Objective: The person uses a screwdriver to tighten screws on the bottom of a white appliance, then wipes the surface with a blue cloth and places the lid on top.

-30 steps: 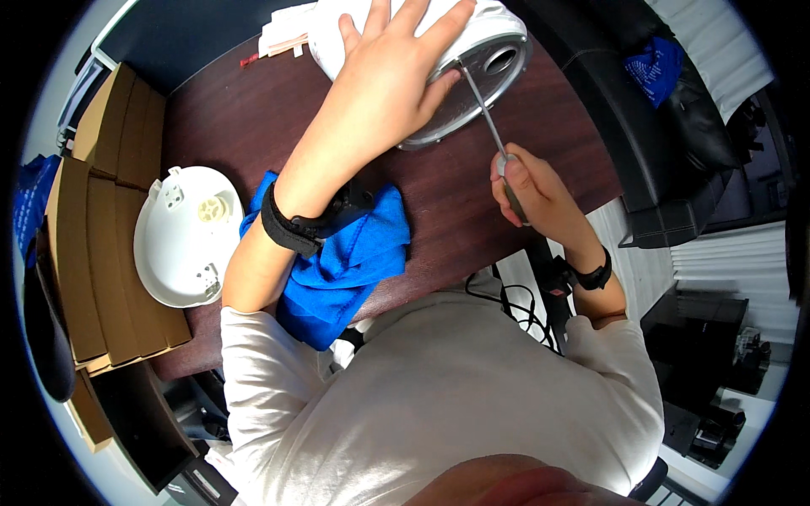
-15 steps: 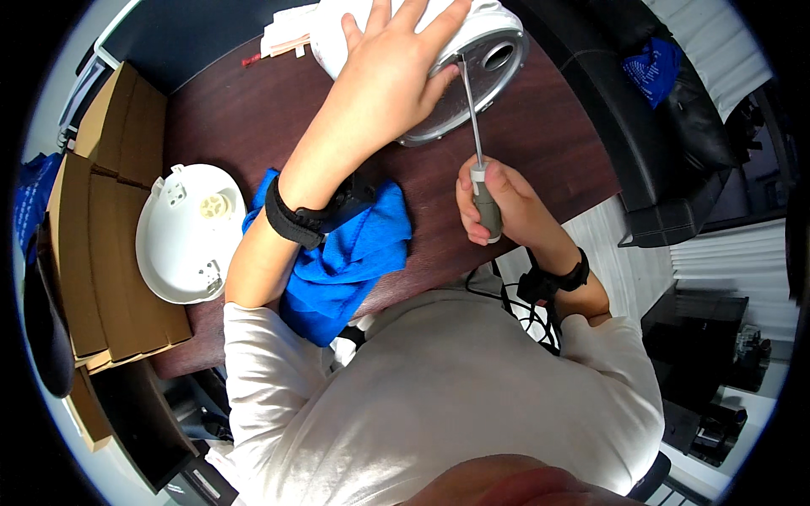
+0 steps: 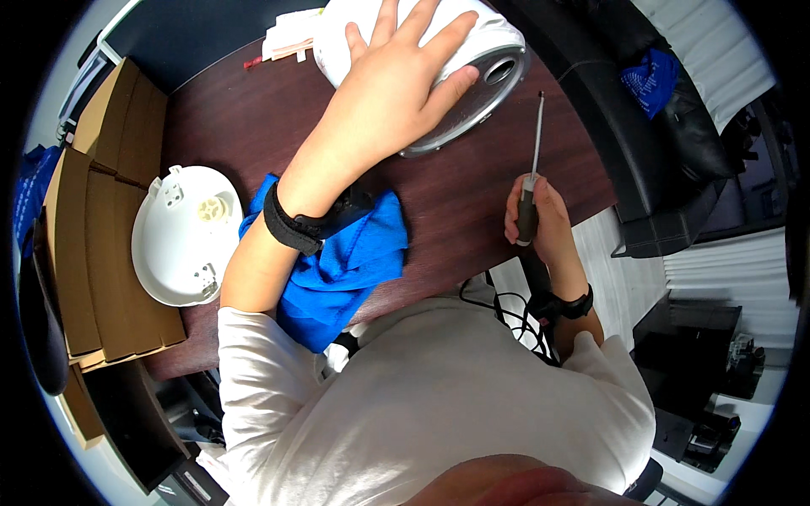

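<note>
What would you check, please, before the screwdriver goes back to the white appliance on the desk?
1. Left hand flat on the white appliance, steadying it: ok.
2. Right hand closed round the handle of the screwdriver: ok.
3. Screwdriver tip aimed at the appliance: not ok, it points up, clear of the metal rim.
4. Screw seated on the tip: cannot tell, too small.
5. Blue cloth clear of the work: ok, it lies under the left forearm.
6. White round cover set aside on the desk: ok.
</note>
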Motion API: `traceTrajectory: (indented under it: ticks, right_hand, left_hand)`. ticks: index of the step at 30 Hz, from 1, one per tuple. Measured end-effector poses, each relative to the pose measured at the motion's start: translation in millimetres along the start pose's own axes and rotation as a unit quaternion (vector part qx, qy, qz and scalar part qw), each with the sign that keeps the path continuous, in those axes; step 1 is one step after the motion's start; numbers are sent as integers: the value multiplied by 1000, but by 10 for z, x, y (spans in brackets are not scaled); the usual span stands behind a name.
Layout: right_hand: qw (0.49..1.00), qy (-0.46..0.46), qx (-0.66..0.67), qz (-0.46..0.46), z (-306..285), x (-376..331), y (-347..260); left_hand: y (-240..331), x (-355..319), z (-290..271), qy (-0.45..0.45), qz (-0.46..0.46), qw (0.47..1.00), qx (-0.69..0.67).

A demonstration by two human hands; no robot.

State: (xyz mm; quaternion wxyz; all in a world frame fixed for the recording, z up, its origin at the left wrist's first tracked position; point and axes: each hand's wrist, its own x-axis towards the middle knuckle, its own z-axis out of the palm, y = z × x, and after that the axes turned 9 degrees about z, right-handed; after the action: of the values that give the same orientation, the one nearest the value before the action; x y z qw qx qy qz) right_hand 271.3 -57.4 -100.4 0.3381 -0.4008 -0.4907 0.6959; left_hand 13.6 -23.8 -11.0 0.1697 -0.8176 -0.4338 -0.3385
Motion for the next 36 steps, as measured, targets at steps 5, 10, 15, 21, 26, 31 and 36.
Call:
traceTrajectory:
  ticks: [5,10,15,21,26,31,36]
  right_hand:
    - [998,60,-3,8,-205,43,30]
    - [982,138,-126,20,-403,178,26]
    - [959,182,-216,32,-530,296,32]
    - [958,177,-227,6,-602,358,150]
    - [962,167,-217,1,-581,353,126]
    - [965,176,-194,-2,-656,398,130]
    - [977,150,-154,-12,-642,365,169]
  left_hand:
    - [-6,-2,-34,-12,-10,1000,-20]
    - [-100,25,-123,-45,3,997,-57]
    - [-182,48,-289,-16,8,992,-122]
    - [17,294,-978,89,95,947,-294]
    - [537,242,-1488,75,126,932,-333]
    - [685,97,-1484,35,98,935,-338]
    - [839,9,-1512,3,69,941,-332]
